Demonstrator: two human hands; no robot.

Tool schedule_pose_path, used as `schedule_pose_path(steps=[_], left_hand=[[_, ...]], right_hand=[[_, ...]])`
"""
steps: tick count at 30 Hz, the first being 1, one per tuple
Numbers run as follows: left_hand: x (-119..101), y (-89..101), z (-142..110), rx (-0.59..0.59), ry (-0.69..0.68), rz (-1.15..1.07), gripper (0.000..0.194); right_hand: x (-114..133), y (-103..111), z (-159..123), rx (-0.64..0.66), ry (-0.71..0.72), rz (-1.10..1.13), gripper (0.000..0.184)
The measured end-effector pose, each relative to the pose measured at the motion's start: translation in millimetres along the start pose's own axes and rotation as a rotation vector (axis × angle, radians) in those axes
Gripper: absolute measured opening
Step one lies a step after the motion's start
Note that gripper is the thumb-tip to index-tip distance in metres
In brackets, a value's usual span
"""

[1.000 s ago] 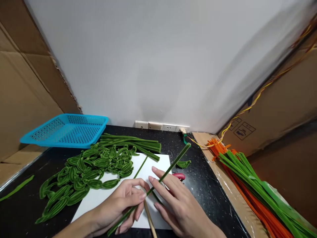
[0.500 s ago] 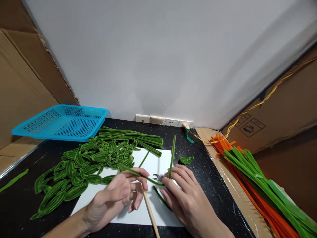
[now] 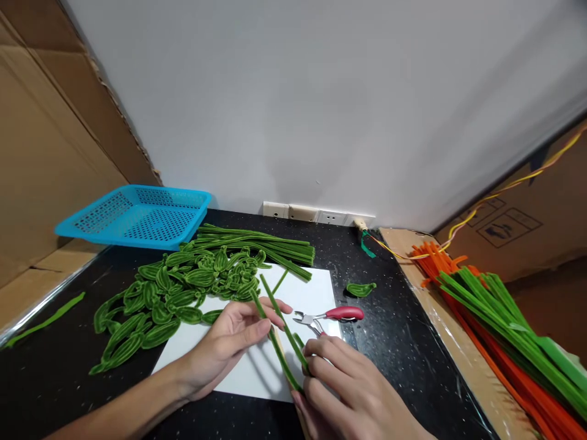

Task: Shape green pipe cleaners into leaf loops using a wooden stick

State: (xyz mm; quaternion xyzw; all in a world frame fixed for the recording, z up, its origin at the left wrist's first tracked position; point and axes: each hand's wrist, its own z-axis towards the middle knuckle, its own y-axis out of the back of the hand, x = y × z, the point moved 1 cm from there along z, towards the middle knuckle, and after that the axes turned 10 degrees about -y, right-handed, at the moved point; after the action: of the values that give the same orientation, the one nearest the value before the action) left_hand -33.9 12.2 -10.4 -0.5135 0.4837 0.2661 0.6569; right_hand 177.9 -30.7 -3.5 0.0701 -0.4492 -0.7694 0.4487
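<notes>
A bent green pipe cleaner (image 3: pixel 280 355) spans my two hands above a white sheet (image 3: pixel 257 385). Its two lengths rise side by side from my right hand (image 3: pixel 346 385), whose fingers are closed on the lower end. My left hand (image 3: pixel 243 333) pinches the upper part between thumb and fingers. Behind it runs a pale wooden stick (image 3: pixel 277 340), partly covered by the hands. Just beyond my right hand lie red-handled nippers (image 3: pixel 345 313). To the left are piled looped green pipe-cleaner leaves (image 3: pixel 160 311), and one single leaf (image 3: pixel 361 289) rests on the right.
A bundle of straight green pipe cleaners (image 3: pixel 261 244) lies behind the leaves. At the back left stands a blue perforated basket (image 3: pixel 158 223). Orange and green pipe cleaners (image 3: pixel 499 324) lie on cardboard at the right. Wall sockets (image 3: pixel 302 212) and a twisted cable (image 3: pixel 463 223) are behind.
My right hand has drawn toward me with the pipe cleaner, uncovering the nippers. The pipe cleaner's two lengths now stand nearly parallel, and my left thumb has closed against it. The view has shifted slightly.
</notes>
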Motion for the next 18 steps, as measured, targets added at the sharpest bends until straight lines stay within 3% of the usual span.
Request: schedule_pose_path(steps=[10,18], left_hand=[[2.4,1.6,3.5,0.015,0.028,-0.090,0.018],[2.9,2.1,5.9,-0.138,0.005,-0.149,0.021]], right_hand=[[-2.7,-3.7,-4.9,0.057,-0.054,-0.022,0.026],[-1.7,5.9,1.4,0.043,-0.121,-0.037,0.028]])
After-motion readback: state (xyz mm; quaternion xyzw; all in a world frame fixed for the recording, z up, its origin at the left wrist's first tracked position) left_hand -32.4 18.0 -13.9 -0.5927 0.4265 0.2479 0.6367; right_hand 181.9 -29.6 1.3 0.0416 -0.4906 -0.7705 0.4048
